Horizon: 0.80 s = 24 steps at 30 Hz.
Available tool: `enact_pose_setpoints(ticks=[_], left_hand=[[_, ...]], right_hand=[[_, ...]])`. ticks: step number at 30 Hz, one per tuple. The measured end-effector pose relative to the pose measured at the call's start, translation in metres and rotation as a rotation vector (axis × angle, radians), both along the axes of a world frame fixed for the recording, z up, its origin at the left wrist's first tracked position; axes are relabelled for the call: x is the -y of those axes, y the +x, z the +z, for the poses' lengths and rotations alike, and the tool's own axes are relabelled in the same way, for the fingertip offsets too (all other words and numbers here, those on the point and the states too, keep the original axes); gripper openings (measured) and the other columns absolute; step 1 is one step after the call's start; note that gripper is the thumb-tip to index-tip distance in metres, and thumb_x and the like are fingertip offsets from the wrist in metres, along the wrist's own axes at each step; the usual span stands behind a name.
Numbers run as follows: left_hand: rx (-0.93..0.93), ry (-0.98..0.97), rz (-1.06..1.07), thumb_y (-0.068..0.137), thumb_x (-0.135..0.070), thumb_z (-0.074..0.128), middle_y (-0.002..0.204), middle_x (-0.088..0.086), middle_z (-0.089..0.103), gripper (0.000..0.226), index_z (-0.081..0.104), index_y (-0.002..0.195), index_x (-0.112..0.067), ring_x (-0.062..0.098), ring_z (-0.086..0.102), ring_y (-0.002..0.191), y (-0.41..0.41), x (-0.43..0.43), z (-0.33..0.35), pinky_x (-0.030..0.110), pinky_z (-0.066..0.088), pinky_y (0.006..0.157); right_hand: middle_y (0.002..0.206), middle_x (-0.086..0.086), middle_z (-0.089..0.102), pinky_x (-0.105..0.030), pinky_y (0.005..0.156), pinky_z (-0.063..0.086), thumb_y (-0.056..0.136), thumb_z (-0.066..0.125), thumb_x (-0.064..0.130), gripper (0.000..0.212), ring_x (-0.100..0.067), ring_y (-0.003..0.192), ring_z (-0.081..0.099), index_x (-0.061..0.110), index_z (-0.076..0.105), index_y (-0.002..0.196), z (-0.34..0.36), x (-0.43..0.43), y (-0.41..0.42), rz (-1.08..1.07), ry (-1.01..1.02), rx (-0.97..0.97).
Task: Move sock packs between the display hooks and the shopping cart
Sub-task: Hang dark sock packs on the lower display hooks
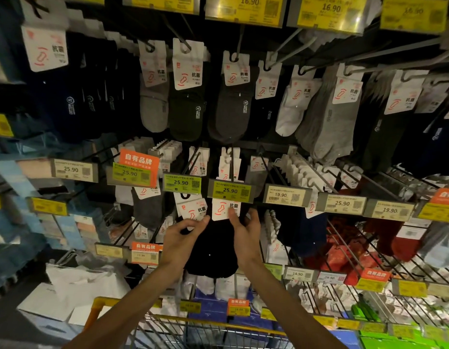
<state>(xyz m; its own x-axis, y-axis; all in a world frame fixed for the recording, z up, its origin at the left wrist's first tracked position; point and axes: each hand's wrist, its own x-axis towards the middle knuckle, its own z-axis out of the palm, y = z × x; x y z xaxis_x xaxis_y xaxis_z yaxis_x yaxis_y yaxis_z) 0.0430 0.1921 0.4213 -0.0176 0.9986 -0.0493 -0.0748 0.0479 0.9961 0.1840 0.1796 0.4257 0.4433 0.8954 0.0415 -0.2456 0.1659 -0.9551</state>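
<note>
Simply black sock pack [213, 250], white card [220, 210].

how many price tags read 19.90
2, both on the middle row: one 19.90 tag right of centre, a second 19.90 tag further right. More may be too blurred to read.

The left hand [179, 238] and right hand [246, 235] are bare, on bare slender forearms [142, 293]
</note>
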Motion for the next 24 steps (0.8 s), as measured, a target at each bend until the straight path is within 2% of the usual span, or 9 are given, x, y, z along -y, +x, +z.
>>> enact_pose_setpoints(ticks=[7,11,14,17,18,19,20,23,24], left_hand=[[-0.099,0.085,0.048,0.083,-0.016,0.077,0.080,-0.003,0.075,0.013,0.074,0.071,-0.011,0.008,0.067,0.090,-0.007,-0.006,-0.008,0.017,0.045,0.078],[-0.136,0.102,0.015,0.083,-0.013,0.077,0.077,-0.002,0.075,0.014,0.074,0.070,-0.011,0.010,0.069,0.084,-0.013,-0.011,-0.011,0.020,0.046,0.080],[-0.132,0.091,0.006,0.082,-0.010,0.077,0.083,-0.001,0.076,0.012,0.074,0.071,-0.008,0.008,0.068,0.095,-0.016,-0.016,-0.014,0.021,0.047,0.085],[-0.091,0.078,-0.025,0.080,-0.008,0.078,0.083,0.001,0.076,0.011,0.075,0.070,-0.007,0.010,0.069,0.096,-0.018,-0.015,-0.015,0.027,0.049,0.089],[-0.078,0.065,-0.034,0.080,-0.008,0.079,0.082,0.001,0.076,0.010,0.076,0.070,-0.007,0.012,0.069,0.096,-0.018,-0.014,-0.014,0.028,0.050,0.089],[-0.069,0.059,-0.042,0.079,-0.008,0.079,0.082,0.001,0.076,0.010,0.076,0.070,-0.008,0.013,0.070,0.095,-0.019,-0.014,-0.013,0.028,0.050,0.088],[-0.062,0.058,-0.047,0.079,-0.007,0.079,0.081,0.002,0.076,0.009,0.076,0.071,-0.007,0.013,0.070,0.093,-0.019,-0.013,-0.011,0.027,0.049,0.087],[-0.033,0.062,-0.066,0.080,-0.005,0.078,0.081,0.004,0.076,0.007,0.076,0.074,-0.002,0.011,0.071,0.086,-0.020,-0.011,-0.008,0.025,0.047,0.084],[-0.024,0.065,-0.074,0.080,-0.005,0.077,0.081,0.004,0.076,0.007,0.075,0.075,-0.001,0.011,0.071,0.086,-0.020,-0.010,-0.007,0.024,0.048,0.084]], right_hand=[[0.102,0.013,0.070,-0.014,0.087,0.047,0.091,0.066,0.010,0.026,0.006,0.097,0.063,0.012,0.061,0.117,-0.002,-0.045,0.013,-0.102,-0.035,0.181],[0.103,0.002,0.069,-0.035,0.092,0.049,0.094,0.063,0.019,0.021,-0.017,0.100,0.062,0.015,0.064,0.114,-0.011,-0.077,0.022,-0.158,-0.173,0.335],[0.100,0.006,0.056,-0.030,0.085,0.041,0.096,0.057,0.015,0.018,-0.017,0.096,0.052,0.019,0.048,0.111,-0.009,-0.086,0.028,-0.125,-0.305,0.367],[0.079,0.012,0.063,-0.024,0.076,0.044,0.103,0.043,0.023,0.009,-0.016,0.085,0.058,0.018,0.050,0.105,-0.012,-0.105,0.032,-0.180,-0.262,0.315],[0.070,0.006,0.066,-0.026,0.072,0.046,0.104,0.038,0.029,0.018,-0.017,0.078,0.062,0.020,0.050,0.096,-0.016,-0.116,0.032,-0.255,-0.213,0.201],[0.071,0.000,0.066,-0.029,0.071,0.047,0.104,0.037,0.032,0.022,-0.019,0.076,0.063,0.021,0.050,0.091,-0.023,-0.128,0.034,-0.229,-0.205,-0.010],[0.078,-0.004,0.063,-0.032,0.072,0.047,0.104,0.038,0.034,0.023,-0.021,0.078,0.061,0.021,0.051,0.090,-0.029,-0.132,0.040,-0.172,-0.209,-0.078],[0.100,-0.005,0.056,-0.020,0.067,0.044,0.101,0.047,0.028,0.017,-0.015,0.086,0.053,0.015,0.054,0.108,-0.024,-0.122,0.046,-0.022,-0.338,0.137],[0.098,-0.003,0.055,-0.017,0.064,0.043,0.101,0.048,0.024,0.014,-0.013,0.083,0.052,0.014,0.053,0.108,-0.025,-0.116,0.043,-0.018,-0.319,0.098]])
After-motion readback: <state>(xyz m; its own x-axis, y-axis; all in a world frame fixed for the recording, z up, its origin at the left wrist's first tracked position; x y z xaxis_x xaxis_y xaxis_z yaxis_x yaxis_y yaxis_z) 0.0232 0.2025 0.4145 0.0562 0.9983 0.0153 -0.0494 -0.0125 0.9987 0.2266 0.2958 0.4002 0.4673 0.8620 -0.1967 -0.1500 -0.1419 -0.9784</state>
